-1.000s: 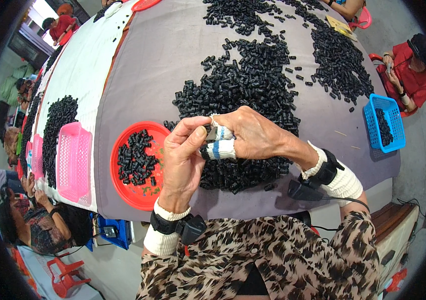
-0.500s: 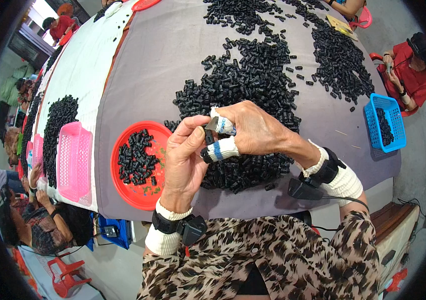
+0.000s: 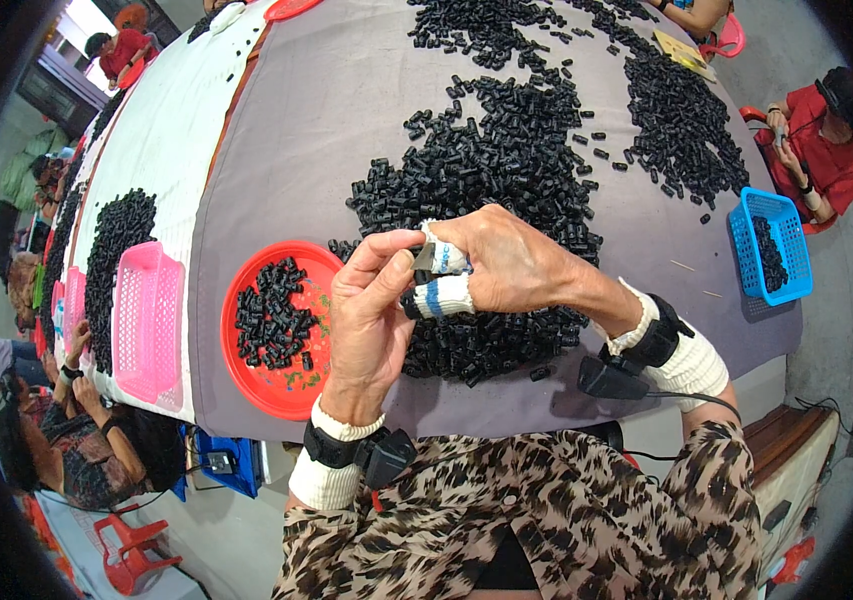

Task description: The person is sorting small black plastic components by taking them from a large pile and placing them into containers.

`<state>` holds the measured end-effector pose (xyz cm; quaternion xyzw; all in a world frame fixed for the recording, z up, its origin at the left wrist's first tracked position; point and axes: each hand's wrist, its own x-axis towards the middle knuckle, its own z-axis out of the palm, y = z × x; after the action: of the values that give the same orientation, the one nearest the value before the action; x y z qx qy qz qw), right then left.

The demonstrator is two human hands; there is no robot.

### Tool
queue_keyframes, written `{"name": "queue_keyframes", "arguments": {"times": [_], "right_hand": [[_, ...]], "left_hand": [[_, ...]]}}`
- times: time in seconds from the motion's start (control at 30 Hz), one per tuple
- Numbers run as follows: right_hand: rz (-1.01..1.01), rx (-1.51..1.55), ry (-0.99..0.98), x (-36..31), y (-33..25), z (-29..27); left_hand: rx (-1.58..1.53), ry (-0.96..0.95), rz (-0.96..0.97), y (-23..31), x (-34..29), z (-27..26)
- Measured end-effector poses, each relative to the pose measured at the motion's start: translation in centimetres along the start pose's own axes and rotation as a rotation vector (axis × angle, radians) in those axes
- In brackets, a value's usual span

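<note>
while both hands meet over the pile, the left hand pinches a small black piece against the right hand's taped fingertips; its long axis looks near upright, the red plate just left.

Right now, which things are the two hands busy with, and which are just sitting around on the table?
In use:
- left hand
- right hand with white taped fingertips
- small black plastic piece pinched between both hands
- big heap of small black plastic pieces
- round red plastic plate holding black pieces

Lying about:
- pink plastic basket
- blue plastic basket
- far pile of black pieces
</note>
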<state>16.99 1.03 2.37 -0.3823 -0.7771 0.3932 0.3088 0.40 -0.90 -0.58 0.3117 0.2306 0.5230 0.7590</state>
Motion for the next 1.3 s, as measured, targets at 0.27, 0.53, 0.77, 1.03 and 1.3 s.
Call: {"name": "queue_keyframes", "arguments": {"times": [0.27, 0.53, 0.77, 1.03, 1.3], "right_hand": [[0.016, 0.037, 0.092, -0.2, -0.5, 0.1], [0.033, 0.050, 0.119, -0.3, 0.0, 0.4], [0.068, 0.093, 0.123, -0.4, 0.1, 0.2], [0.076, 0.062, 0.036, -0.3, 0.5, 0.0], [0.046, 0.018, -0.009, 0.0, 0.4, -0.2]], "left_hand": [[-0.185, -0.004, -0.028, -0.5, 0.0, -0.4], [0.042, 0.020, -0.003, -0.1, 0.2, 0.0], [-0.084, 0.019, -0.043, 0.1, 0.1, 0.1], [-0.069, 0.013, -0.014, -0.5, -0.1, -0.5], [-0.048, -0.027, 0.001, -0.4, -0.2, -0.8]]}}
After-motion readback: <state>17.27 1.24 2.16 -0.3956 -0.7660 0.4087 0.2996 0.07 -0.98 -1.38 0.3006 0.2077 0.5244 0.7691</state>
